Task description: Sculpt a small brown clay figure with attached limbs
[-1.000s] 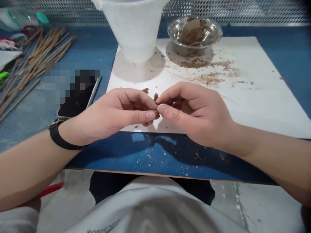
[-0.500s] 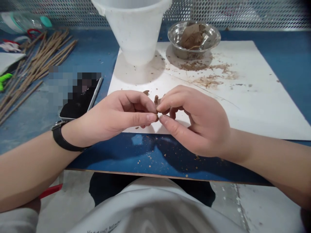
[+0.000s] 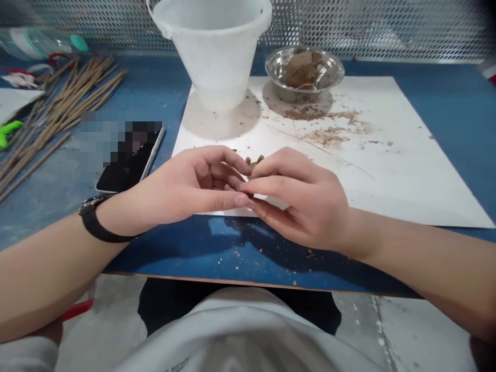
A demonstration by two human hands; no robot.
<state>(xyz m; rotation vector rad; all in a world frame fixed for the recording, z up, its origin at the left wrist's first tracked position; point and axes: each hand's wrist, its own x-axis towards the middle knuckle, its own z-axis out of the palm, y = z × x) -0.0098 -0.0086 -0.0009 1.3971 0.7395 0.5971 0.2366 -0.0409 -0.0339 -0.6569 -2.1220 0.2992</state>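
Note:
My left hand point(image 3: 194, 181), with a black watch point(image 3: 93, 217) at its wrist, is closed in a loose pinch, thumb stretched towards the right. Its fingertips meet those of my right hand point(image 3: 310, 199), also closed. Between them is a small piece of brown clay point(image 3: 251, 196), mostly covered by the fingers. Just behind the fingertips, more small brown clay pieces point(image 3: 254, 161) show, partly hidden by my right hand. Both hands are above the front edge of a white board point(image 3: 403, 191).
A white bucket point(image 3: 220, 62) and a steel bowl point(image 3: 279, 82) holding a clay lump point(image 3: 302, 70) stand on the board. To the left lie a phone point(image 3: 127, 165), brown sticks point(image 3: 73, 95) and a plastic bottle point(image 3: 46, 44). Clay crumbs dot the blue table point(image 3: 186, 258) near its front edge.
My right hand has turned and shifted slightly left, its fingers now lying closer over the left fingertips. The view has tilted up slightly, so the bucket and bowl appear lower.

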